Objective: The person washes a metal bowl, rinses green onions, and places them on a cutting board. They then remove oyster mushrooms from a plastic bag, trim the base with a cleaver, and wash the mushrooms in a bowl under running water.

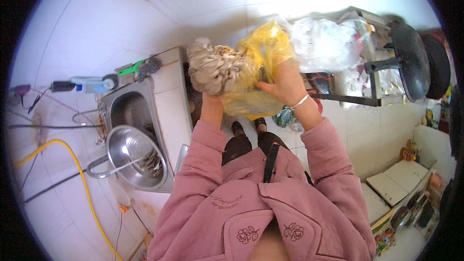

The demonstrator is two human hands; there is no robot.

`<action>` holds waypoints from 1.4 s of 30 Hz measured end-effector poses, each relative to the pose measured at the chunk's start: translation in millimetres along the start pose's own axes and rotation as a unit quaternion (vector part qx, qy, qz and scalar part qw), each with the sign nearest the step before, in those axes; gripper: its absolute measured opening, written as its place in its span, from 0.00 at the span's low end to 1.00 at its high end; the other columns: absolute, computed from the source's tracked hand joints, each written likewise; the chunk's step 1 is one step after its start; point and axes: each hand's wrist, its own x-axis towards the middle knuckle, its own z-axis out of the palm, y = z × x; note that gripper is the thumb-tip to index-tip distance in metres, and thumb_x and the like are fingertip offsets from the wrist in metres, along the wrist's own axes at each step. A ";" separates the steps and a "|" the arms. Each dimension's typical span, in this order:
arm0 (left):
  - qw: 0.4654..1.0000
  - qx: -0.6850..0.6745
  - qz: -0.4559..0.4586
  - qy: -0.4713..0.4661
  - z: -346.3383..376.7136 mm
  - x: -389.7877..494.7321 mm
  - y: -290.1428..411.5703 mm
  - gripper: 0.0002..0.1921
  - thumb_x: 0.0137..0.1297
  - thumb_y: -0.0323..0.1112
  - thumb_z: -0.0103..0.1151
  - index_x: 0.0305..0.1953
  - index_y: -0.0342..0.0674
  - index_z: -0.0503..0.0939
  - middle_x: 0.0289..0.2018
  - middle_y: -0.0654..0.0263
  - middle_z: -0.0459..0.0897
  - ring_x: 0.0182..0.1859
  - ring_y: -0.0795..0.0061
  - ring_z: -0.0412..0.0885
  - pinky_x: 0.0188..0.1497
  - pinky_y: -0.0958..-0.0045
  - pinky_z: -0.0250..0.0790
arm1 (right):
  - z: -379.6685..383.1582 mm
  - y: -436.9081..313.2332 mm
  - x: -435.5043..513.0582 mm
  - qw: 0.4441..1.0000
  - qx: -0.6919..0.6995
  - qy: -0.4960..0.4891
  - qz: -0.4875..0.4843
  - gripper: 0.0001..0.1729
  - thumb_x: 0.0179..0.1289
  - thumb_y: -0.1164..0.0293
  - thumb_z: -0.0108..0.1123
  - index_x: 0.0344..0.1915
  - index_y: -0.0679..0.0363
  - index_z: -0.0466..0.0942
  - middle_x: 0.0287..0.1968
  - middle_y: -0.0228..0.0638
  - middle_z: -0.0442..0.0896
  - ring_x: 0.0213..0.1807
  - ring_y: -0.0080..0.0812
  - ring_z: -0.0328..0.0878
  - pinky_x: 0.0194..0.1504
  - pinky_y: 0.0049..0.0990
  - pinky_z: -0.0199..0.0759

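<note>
A large cluster of grey oyster mushrooms (214, 67) sticks out of a thin yellow plastic bag (266, 43) in front of me. My left hand (212, 106) holds the cluster from below, and its fingers are hidden behind the caps. Over on the bag's other side, my right hand (289, 81) grips the crumpled plastic, with the thumb pointing towards the mushrooms. Part of the bag hangs beneath the caps between my two wrists.
A steel basin (121, 152) with more mushrooms (151, 164) sits over the sink (127, 107) under a running faucet (96, 172). At right stands a metal rack (348, 98) with clear plastic bags (322, 43) and a hanging black pan (411, 61). Greens in plastic (284, 117) lie on the floor.
</note>
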 end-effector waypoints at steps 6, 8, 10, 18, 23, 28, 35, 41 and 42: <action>0.999 0.035 0.017 0.016 6.3 6.0 1.0 0.23 0.60 0.43 0.50 0.56 0.44 0.65 0.53 0.61 0.69 0.54 0.68 0.69 0.56 0.66 0.63 | -41.1 50.2 -4.7 0.986 -0.062 0.027 0.156 0.12 0.48 0.73 0.52 0.35 0.64 0.71 0.21 0.54 0.75 0.24 0.54 0.74 0.27 0.43 0.69; 0.999 0.043 0.022 0.019 6.8 7.1 2.7 0.23 0.60 0.43 0.50 0.56 0.44 0.65 0.53 0.61 0.69 0.54 0.68 0.69 0.56 0.66 0.63 | -61.0 67.3 -2.4 0.976 -0.034 0.086 0.195 0.13 0.48 0.74 0.51 0.37 0.64 0.69 0.23 0.55 0.76 0.25 0.55 0.74 0.29 0.45 0.69; 0.998 0.048 0.027 0.020 6.8 8.1 3.4 0.23 0.60 0.43 0.50 0.56 0.44 0.65 0.53 0.61 0.69 0.54 0.68 0.69 0.56 0.65 0.63 | -85.0 79.2 0.1 0.955 0.068 0.168 0.236 0.19 0.48 0.76 0.48 0.44 0.65 0.66 0.25 0.58 0.76 0.28 0.59 0.74 0.31 0.47 0.69; 0.997 0.057 0.036 0.034 0.7 7.6 2.2 0.24 0.59 0.43 0.51 0.56 0.44 0.65 0.53 0.61 0.69 0.54 0.68 0.69 0.55 0.65 0.63 | -150.6 106.1 14.4 0.879 -0.189 0.437 0.032 0.20 0.39 0.90 0.48 0.33 0.61 0.78 0.37 0.45 0.76 0.35 0.44 0.74 0.34 0.30 0.70; 0.997 0.060 0.028 0.045 -6.1 1.1 -5.5 0.24 0.58 0.43 0.51 0.55 0.44 0.66 0.53 0.62 0.70 0.54 0.68 0.69 0.55 0.65 0.63 | -76.9 143.9 43.7 0.846 -0.513 -0.059 0.135 0.18 0.49 0.73 0.52 0.42 0.53 0.78 0.49 0.42 0.74 0.51 0.41 0.70 0.54 0.35 0.60; 0.996 0.065 0.025 0.059 -11.0 -9.0 -7.3 0.24 0.58 0.43 0.51 0.55 0.45 0.66 0.53 0.62 0.70 0.54 0.68 0.69 0.55 0.65 0.63 | -51.2 185.8 72.5 0.829 -0.433 -0.286 0.208 0.19 0.55 0.71 0.46 0.47 0.53 0.76 0.55 0.41 0.71 0.58 0.40 0.65 0.60 0.36 0.52; 0.994 0.076 0.023 0.080 -16.1 -13.3 -11.4 0.24 0.57 0.43 0.52 0.55 0.45 0.67 0.52 0.62 0.70 0.53 0.68 0.69 0.55 0.65 0.63 | -14.3 251.8 83.5 0.833 -0.377 -0.269 0.302 0.18 0.59 0.70 0.44 0.47 0.54 0.76 0.51 0.40 0.75 0.57 0.40 0.67 0.57 0.35 0.57; 0.992 0.083 0.015 0.091 -19.5 -11.5 -18.5 0.24 0.56 0.44 0.52 0.54 0.45 0.67 0.52 0.62 0.70 0.53 0.68 0.69 0.55 0.65 0.63 | 21.2 272.2 87.8 0.825 -0.399 -0.230 0.329 0.18 0.60 0.70 0.43 0.49 0.53 0.75 0.53 0.39 0.73 0.60 0.38 0.65 0.58 0.35 0.57; 0.992 0.083 0.014 0.091 -20.1 -11.3 -19.5 0.24 0.56 0.44 0.52 0.54 0.45 0.67 0.52 0.62 0.70 0.53 0.68 0.69 0.55 0.65 0.63 | 20.6 271.4 87.3 0.820 -0.387 -0.264 0.328 0.18 0.60 0.70 0.43 0.49 0.53 0.75 0.53 0.39 0.73 0.60 0.38 0.64 0.58 0.35 0.57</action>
